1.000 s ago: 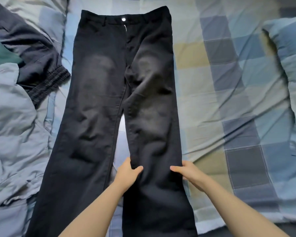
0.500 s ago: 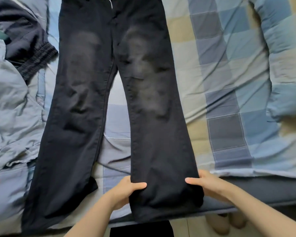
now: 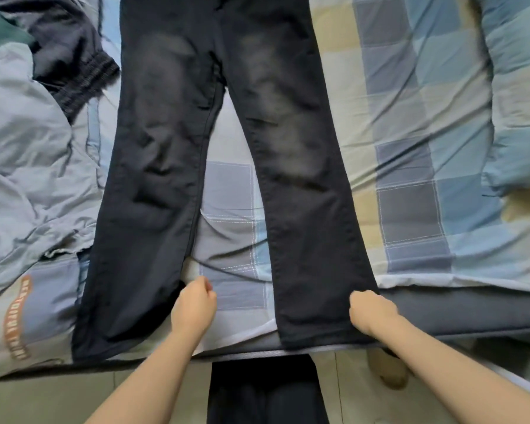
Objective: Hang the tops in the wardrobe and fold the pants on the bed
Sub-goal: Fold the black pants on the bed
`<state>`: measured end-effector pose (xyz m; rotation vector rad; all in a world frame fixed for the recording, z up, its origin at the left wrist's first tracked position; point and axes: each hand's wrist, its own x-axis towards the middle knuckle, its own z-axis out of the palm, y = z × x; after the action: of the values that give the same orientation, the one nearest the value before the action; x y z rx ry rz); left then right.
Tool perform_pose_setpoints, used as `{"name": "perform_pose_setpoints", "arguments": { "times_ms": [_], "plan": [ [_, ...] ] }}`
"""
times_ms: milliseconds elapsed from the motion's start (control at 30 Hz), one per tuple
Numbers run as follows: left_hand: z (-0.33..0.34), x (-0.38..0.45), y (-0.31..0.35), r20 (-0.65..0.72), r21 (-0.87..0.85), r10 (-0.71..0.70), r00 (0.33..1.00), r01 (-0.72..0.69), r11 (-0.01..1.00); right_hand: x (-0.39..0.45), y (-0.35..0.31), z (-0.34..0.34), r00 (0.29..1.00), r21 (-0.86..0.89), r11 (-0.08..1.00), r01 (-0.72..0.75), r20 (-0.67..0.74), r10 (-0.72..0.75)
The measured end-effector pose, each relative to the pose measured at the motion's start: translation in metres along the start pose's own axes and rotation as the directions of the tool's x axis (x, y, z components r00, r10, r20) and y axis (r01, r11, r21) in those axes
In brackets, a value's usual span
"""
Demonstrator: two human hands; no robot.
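The bed (image 3: 410,117) filled almost the whole view, covered with a checked quilt in blue, grey and pale yellow, and its near edge ran across the bottom above a light floor (image 3: 58,396). On the left side of the bed lay a crumpled grey-blue garment (image 3: 22,154) with orange letters, and above it a dark jacket (image 3: 71,56) with a ribbed cuff.

The black pants (image 3: 166,148) lay flat in the middle, waist away from the person and the two legs spread apart (the hems reached the bed edge). The step in hand seemed to be the spreading before the fold.

The left hand (image 3: 193,307) had curled fingers at the inner edge of the left leg near the hem; I could not tell if it really pinched cloth. The right hand (image 3: 372,312) gripped the outer edge of the right leg. Next, I think, one leg must be carried over the other so the seams meet.
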<state>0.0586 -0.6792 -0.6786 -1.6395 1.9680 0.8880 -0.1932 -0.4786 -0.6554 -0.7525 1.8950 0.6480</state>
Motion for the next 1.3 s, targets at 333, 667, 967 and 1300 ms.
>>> {"name": "perform_pose_setpoints", "arguments": {
  "times_ms": [333,667,967,1300],
  "plan": [
    [-0.081,0.036,-0.138,-0.479,-0.369,-0.406,0.778,0.241,0.898,0.037,-0.237,-0.019,0.907,0.599,0.716,0.358,-0.042,-0.419],
    [-0.071,0.056,-0.173,-0.079,-0.476,-0.362,0.929,0.284,0.832,0.017,-0.322,0.003,0.809,0.697,0.564,0.442,-0.038,-0.587],
    [-0.074,0.017,-0.184,0.233,-0.675,-0.18,0.956,0.293,0.677,-0.04,-0.266,0.045,0.925,0.911,0.356,0.207,-0.063,-0.376],
    [-0.056,-0.006,-0.209,0.218,-0.126,-0.266,0.939,0.297,0.946,-0.057,-0.228,0.094,0.944,0.517,0.826,0.224,0.095,-0.315]
  ]
}}
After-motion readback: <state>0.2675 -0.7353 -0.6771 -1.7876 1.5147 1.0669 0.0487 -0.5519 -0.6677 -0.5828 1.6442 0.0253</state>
